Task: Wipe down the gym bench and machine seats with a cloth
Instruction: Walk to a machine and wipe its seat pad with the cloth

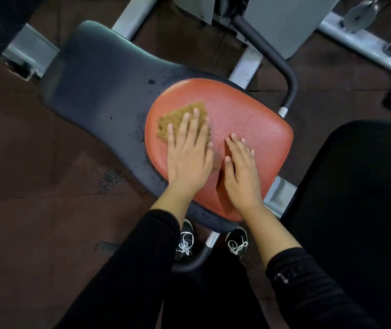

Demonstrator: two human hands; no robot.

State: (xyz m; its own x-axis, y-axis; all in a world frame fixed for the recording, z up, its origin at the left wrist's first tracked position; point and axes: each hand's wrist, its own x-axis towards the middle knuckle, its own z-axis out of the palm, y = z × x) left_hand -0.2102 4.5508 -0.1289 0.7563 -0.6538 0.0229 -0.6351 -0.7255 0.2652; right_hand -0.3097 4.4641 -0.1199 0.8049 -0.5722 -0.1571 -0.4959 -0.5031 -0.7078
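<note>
A red padded machine seat (pixel 249 119) sits on a dark blue-grey plastic base (pixel 99 86) in the middle of the view. A brown cloth (pixel 178 115) lies on the seat's left part. My left hand (pixel 187 153) presses flat on the cloth, fingers spread, covering its near half. My right hand (pixel 242 172) rests flat on the bare red pad just to the right, fingers together, holding nothing. Dark specks and a droplet dot the plastic base beside the pad.
Grey metal frame bars (pixel 246 67) and a dark curved tube (pixel 282 74) run behind the seat. A black padded part (pixel 356 186) stands at the right. My shoes (pixel 236 243) are on the brown rubber floor (pixel 23 186) under the seat's near edge.
</note>
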